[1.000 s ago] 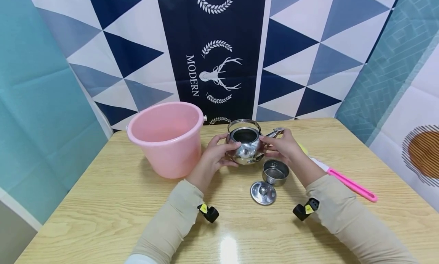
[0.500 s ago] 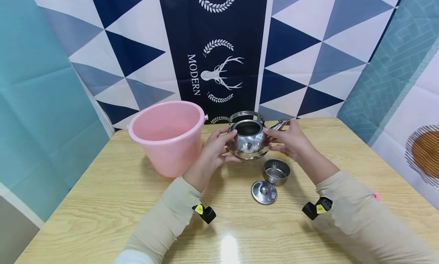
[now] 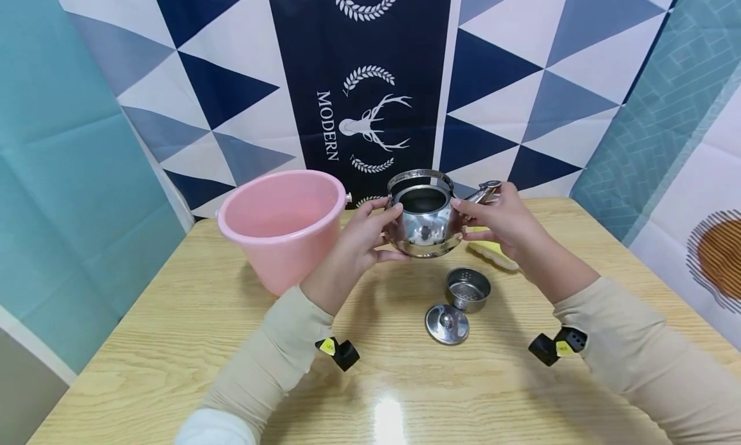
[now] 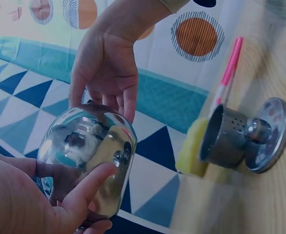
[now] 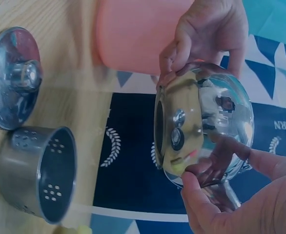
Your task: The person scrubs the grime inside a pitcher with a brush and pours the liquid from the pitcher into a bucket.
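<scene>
A shiny steel teapot (image 3: 427, 229), its lid off and its mouth facing up toward the head camera, is held above the table between both hands. My left hand (image 3: 366, 240) grips its left side, thumb near the rim and fingers lower on the body. On the spout side, my right hand (image 3: 509, 223) holds the pot with thumb and fingers. Its hoop handle (image 3: 419, 175) stands up behind the opening. Below on the table are a perforated steel strainer (image 3: 467, 290) and, touching or very near it, the round knobbed lid (image 3: 446, 325).
To the left stands a pink bucket (image 3: 283, 242). A yellow sponge head (image 3: 494, 252) lies behind the strainer, partly covered by the right hand; its white and pink handle (image 4: 231, 63) shows in the left wrist view. A patterned cloth (image 3: 370, 59) hangs behind the wooden table (image 3: 451, 393).
Both hands have lifted the teapot higher and slightly to the right. The yellow sponge head has come into view beneath the right hand, while its pink handle is now hidden by the right arm.
</scene>
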A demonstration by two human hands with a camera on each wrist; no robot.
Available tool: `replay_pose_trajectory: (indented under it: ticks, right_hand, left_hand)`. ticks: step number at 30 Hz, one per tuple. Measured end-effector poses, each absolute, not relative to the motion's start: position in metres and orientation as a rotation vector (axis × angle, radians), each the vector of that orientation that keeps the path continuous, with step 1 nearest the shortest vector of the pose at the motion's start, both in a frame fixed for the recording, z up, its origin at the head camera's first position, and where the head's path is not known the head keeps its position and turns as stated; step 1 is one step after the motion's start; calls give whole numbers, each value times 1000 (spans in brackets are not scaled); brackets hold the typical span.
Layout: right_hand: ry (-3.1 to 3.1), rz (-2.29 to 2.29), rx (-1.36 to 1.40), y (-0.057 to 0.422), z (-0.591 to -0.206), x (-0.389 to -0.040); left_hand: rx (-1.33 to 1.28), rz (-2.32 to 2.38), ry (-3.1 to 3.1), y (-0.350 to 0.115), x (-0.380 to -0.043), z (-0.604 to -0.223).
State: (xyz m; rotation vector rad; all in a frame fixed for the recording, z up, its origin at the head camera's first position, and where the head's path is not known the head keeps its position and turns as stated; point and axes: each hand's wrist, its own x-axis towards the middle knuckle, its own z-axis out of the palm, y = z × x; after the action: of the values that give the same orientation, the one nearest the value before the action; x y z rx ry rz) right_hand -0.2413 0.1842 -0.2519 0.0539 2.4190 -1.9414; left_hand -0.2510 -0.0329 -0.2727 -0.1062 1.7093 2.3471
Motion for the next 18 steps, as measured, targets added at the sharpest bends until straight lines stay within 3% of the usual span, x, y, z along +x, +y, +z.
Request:
replay_pose_trajectory:
  ticks: [18]
  right_hand:
    - [2528,-1888,10,170,-197,-231]
  left_hand:
    - [10,2306,1801,-50,-242,-214]
